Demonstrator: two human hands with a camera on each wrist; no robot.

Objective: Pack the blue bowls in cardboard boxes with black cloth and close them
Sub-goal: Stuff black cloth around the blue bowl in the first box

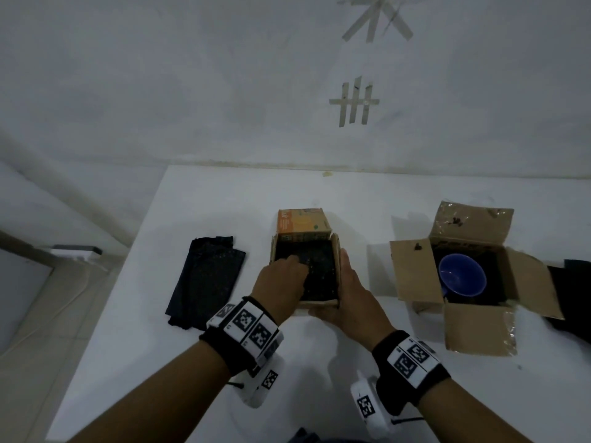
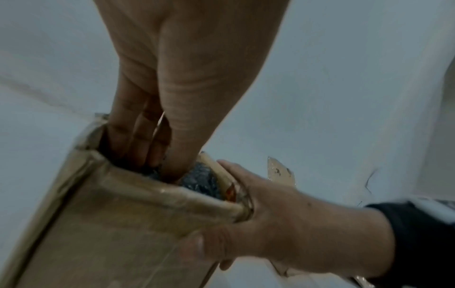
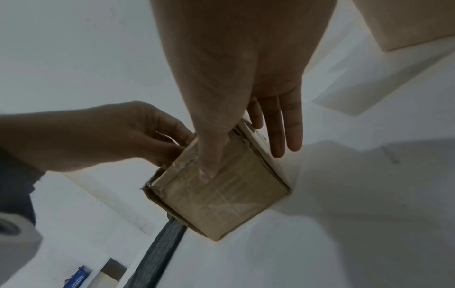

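Note:
A small cardboard box (image 1: 319,303) (image 2: 118,224) (image 3: 221,198) stands mid-table, its orange printed flap raised at the back. Black cloth (image 1: 319,266) (image 2: 204,179) lines its inside. My left hand (image 1: 281,276) (image 2: 152,161) (image 3: 110,134) reaches in from the left, its fingers pushing down on the cloth. My right hand (image 1: 347,289) (image 2: 270,224) (image 3: 229,136) steadies the box: its straight fingers lie flat along the right wall and its thumb presses the near wall. No bowl shows in this box. A blue bowl (image 1: 462,278) lies in a bigger open box (image 1: 412,273) to the right, on black cloth.
A folded black cloth (image 1: 204,279) (image 3: 160,253) lies on the white table (image 1: 224,362), left of the small box. More black cloth (image 1: 572,292) sits at the far right edge. The table's left edge drops to a floor with a white device (image 1: 76,251) and a cable.

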